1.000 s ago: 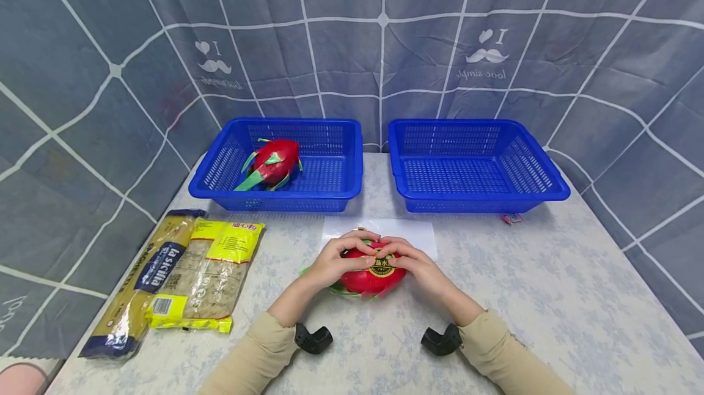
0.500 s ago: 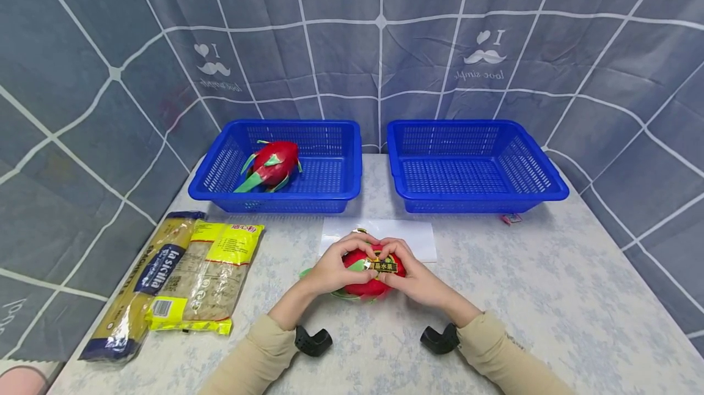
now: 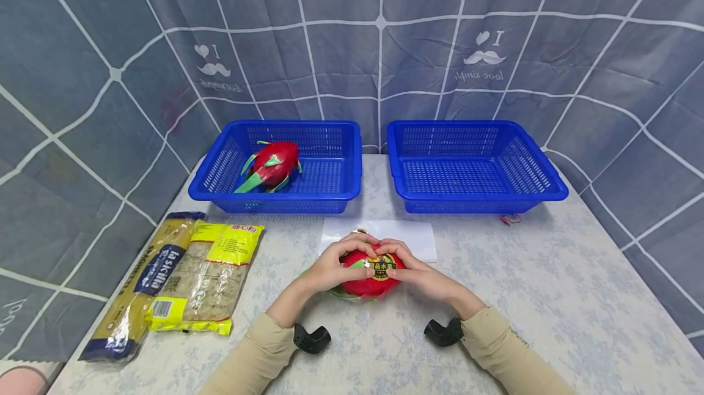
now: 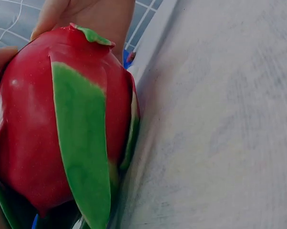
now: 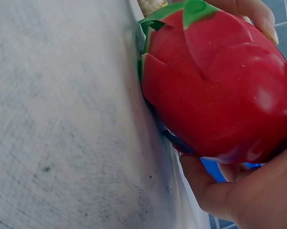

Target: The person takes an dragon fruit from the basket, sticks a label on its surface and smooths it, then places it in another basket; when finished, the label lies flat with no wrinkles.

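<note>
A red dragon fruit (image 3: 365, 285) with green leaf tips lies on the table in front of me. My left hand (image 3: 331, 268) curls round its left side, thumb and fingers bent over the top. From the right, my right hand (image 3: 422, 274) grips it too, its thumb on a round black-and-gold sticker (image 3: 380, 266). Both hands' fingertips meet near the fruit's top. In the left wrist view the fruit's broad green leaf (image 4: 84, 138) hangs down its side. The right wrist view shows the smooth red skin (image 5: 220, 90), with fingers above and below it.
White paper (image 3: 418, 242) lies behind the fruit. Farther back stand two blue baskets; the left basket (image 3: 324, 194) holds another dragon fruit (image 3: 277, 161), beside the right basket (image 3: 478, 197). Spaghetti (image 3: 118, 315) and a yellow-ended noodle bag (image 3: 211, 279) lie left. A small pink wrapper (image 3: 511, 219) sits right.
My right thumb and fingers shift over the sticker, bending inward half a second ago and now spread wider, with more of the sticker showing. My left hand stays nearly still.
</note>
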The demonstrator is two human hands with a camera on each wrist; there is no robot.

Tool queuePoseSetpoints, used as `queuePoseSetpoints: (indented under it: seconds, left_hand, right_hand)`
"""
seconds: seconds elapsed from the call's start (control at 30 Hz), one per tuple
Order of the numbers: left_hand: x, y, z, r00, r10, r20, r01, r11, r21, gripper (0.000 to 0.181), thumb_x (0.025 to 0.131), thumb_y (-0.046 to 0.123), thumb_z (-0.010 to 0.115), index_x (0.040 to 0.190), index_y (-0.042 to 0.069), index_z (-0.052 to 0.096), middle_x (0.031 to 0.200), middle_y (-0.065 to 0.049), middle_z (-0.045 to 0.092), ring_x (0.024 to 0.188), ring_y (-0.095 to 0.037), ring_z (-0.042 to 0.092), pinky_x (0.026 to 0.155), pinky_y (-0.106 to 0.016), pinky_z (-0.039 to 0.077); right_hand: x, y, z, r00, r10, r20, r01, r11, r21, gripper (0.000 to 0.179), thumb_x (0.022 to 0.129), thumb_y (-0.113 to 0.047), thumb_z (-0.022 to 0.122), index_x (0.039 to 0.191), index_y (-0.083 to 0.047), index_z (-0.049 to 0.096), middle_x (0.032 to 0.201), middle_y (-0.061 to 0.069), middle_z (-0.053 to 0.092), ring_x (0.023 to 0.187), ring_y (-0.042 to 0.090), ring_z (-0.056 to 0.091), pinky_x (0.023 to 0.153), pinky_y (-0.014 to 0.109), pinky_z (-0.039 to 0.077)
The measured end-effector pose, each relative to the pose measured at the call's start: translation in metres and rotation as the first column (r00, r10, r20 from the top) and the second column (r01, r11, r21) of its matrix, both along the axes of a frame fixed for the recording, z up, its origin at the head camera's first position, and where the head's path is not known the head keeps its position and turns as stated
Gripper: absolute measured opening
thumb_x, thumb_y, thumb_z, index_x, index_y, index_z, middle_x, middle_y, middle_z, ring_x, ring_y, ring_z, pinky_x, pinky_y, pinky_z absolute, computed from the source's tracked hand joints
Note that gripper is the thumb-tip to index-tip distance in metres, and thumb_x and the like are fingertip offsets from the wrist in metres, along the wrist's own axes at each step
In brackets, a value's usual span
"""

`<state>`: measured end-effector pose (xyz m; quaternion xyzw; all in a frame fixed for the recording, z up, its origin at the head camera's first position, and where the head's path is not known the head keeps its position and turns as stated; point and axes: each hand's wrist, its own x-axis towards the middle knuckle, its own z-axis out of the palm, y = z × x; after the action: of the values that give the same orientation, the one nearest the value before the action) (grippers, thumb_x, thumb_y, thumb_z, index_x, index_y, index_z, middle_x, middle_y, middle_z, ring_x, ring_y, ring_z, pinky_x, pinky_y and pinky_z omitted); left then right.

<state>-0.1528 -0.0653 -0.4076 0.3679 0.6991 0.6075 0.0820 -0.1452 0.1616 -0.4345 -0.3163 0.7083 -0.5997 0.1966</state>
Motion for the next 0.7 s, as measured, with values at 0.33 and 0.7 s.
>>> queuePoseSetpoints:
  seconds: [0.33, 0.7]
  left_hand:
    - [-0.010, 0.003, -0.028, 0.996, 0.074, 0.050, -0.076, 0.996, 0.037, 0.028, 0.073, 0.001, 0.076, 0.096, 0.005, 0.061, 0.121, -0.012, 0.057, 0.115, -0.024, 0.050, 0.091, -0.032, 0.046]
    - [-0.016, -0.004, -0.027, 0.990, -0.057, 0.126, 0.049, 0.997, 0.066, 0.025, 0.082, -0.002, 0.066, 0.106, -0.007, 0.066, 0.128, -0.017, 0.051, 0.124, -0.029, 0.041, 0.099, -0.036, 0.038]
  right_hand:
    - [0.005, -0.007, -0.001, 0.986, -0.105, -0.132, 0.113, 0.992, 0.060, 0.026, 0.096, -0.008, 0.051, 0.115, -0.007, 0.033, 0.141, 0.011, 0.026, 0.134, 0.029, 0.025, 0.105, 0.030, 0.029]
    - [0.007, -0.009, 0.001, 0.989, -0.130, -0.069, 0.135, 0.989, 0.066, 0.011, 0.097, -0.006, 0.036, 0.108, -0.005, 0.032, 0.141, 0.015, 0.024, 0.136, 0.034, 0.018, 0.105, 0.055, 0.018]
